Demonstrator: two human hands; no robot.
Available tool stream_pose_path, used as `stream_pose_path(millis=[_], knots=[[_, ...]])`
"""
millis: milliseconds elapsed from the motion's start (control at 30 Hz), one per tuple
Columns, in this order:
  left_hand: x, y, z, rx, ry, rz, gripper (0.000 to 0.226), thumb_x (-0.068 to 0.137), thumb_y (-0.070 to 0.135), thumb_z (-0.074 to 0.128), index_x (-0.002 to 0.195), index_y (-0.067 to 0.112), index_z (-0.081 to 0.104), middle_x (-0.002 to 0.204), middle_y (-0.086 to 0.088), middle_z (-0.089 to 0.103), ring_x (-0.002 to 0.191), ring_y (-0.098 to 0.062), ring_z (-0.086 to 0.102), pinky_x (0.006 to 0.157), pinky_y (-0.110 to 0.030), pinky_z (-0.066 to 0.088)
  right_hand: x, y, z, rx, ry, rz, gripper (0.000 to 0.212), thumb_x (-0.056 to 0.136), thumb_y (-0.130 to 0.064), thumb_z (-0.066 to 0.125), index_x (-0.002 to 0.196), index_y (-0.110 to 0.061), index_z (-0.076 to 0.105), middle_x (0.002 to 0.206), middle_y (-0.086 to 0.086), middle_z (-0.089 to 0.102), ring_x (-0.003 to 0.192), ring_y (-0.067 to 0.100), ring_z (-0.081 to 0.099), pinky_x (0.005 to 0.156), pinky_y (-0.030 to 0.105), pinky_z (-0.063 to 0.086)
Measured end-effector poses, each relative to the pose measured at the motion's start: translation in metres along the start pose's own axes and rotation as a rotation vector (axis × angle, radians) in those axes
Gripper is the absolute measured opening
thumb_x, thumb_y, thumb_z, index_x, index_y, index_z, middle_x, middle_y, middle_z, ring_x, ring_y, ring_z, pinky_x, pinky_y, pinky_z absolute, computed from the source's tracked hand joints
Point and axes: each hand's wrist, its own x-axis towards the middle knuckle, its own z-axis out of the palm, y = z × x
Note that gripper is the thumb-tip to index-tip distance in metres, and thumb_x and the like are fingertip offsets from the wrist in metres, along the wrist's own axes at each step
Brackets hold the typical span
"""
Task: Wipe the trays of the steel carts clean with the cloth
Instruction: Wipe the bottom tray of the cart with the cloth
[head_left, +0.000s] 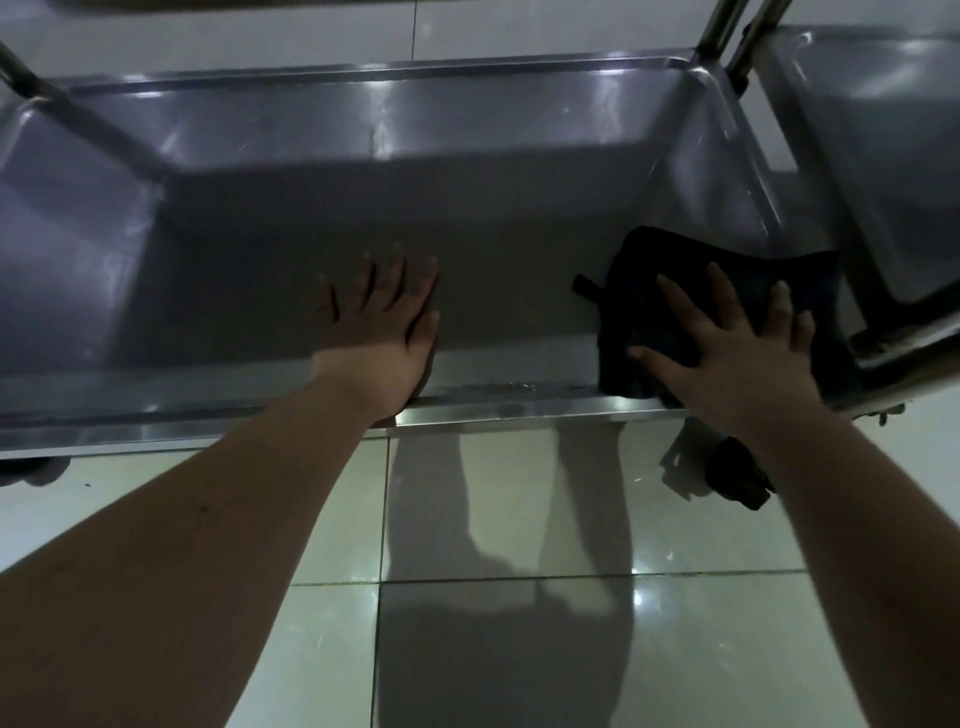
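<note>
Nearest, across the near rim of the tray (493, 408), our left hand (382, 327) lies flat on the steel, fingers straight and slightly apart. Further right, our right hand (727, 364) presses the cloth (675, 254) into the near-right corner, fingers splayed. Soft, light and limp, the cloth would probably bunch, so a flat palm on its middle suits best.

Two shallow grey steel trays: the wide rectangular tray (363, 130) and the neighbouring tray (883, 130) (only partly in view); one crumpled black cloth (644, 260); two bare hands, the left hand (384, 322) and the right hand (727, 364); three round steel posts (719, 26).
</note>
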Motion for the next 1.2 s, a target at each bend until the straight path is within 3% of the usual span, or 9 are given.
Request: stream_pose_path(millis=[133, 300, 467, 700, 867, 1033, 1200], knots=[[-0.002, 0.001, -0.001, 0.026, 0.019, 0.010, 0.055, 0.102, 0.042, 0.022, 0.155, 0.037, 0.007, 0.165, 0.003, 0.002, 0.150, -0.027, 0.002, 0.117, -0.057, 0.000, -0.016, -0.071, 0.009, -0.049, 0.002, -0.124, 0.089, 0.058, -0.094, 0.000, 0.139, -0.062, -0.017, 0.163, -0.011, -0.014, 0.144, 0.049, -0.012, 0.112, 0.064, -0.002], [-0.001, -0.001, -0.004, -0.008, -0.020, 0.011, 0.060, 0.099, 0.030, 0.026, 0.155, 0.038, 0.004, 0.164, 0.004, -0.002, 0.151, -0.025, -0.002, 0.118, -0.056, -0.002, -0.024, -0.139, 0.015, -0.047, -0.013, -0.282, 0.081, 0.071, -0.089, 0.017, 0.141, -0.062, -0.012, 0.162, -0.013, -0.016, 0.142, 0.050, -0.017, 0.109, 0.066, -0.010], [-0.003, -0.003, -0.005, -0.049, -0.022, 0.025, 0.056, 0.103, 0.038, 0.027, 0.155, 0.038, 0.007, 0.164, 0.004, -0.002, 0.151, -0.024, -0.002, 0.118, -0.054, -0.003, -0.016, -0.097, 0.011, 0.020, 0.032, -0.268, 0.079, 0.074, -0.085, 0.033, 0.141, -0.065, -0.004, 0.161, -0.021, -0.008, 0.146, 0.044, -0.009, 0.113, 0.063, -0.007], [-0.004, 0.001, -0.002, -0.022, -0.010, 0.011, 0.054, 0.103, 0.043, 0.020, 0.155, 0.039, 0.004, 0.164, 0.005, -0.002, 0.151, -0.025, -0.003, 0.118, -0.053, -0.005, 0.005, 0.015, -0.002, 0.020, -0.049, -0.079, 0.075, 0.058, -0.094, 0.014, 0.123, -0.079, -0.021, 0.160, -0.025, -0.012, 0.146, 0.040, -0.013, 0.117, 0.060, -0.004], [-0.003, 0.000, -0.001, 0.020, 0.003, 0.017, 0.056, 0.102, 0.044, 0.019, 0.155, 0.037, 0.004, 0.164, 0.003, -0.001, 0.150, -0.027, -0.001, 0.118, -0.055, -0.002, 0.042, 0.013, -0.009, -0.049, -0.024, -0.091, 0.082, 0.060, -0.095, 0.011, 0.134, -0.072, -0.015, 0.161, -0.021, -0.011, 0.146, 0.041, -0.011, 0.116, 0.060, -0.004], [-0.003, 0.001, 0.000, 0.035, 0.020, 0.012, 0.056, 0.102, 0.045, 0.020, 0.155, 0.038, 0.005, 0.164, 0.003, 0.000, 0.150, -0.027, 0.000, 0.118, -0.055, -0.001, 0.101, -0.011, -0.025, -0.043, -0.009, -0.083, 0.076, 0.078, -0.088, 0.023, 0.144, -0.062, -0.005, 0.163, -0.014, -0.008, 0.146, 0.046, -0.009, 0.115, 0.063, -0.001], [-0.002, 0.001, 0.001, 0.019, 0.021, 0.002, 0.055, 0.102, 0.046, 0.019, 0.155, 0.040, 0.006, 0.164, 0.005, 0.000, 0.151, -0.026, -0.001, 0.118, -0.054, -0.003, 0.131, -0.021, -0.035, -0.061, -0.039, -0.096, 0.077, 0.079, -0.087, 0.023, 0.145, -0.059, -0.006, 0.163, -0.013, -0.009, 0.146, 0.046, -0.009, 0.115, 0.063, -0.001]])
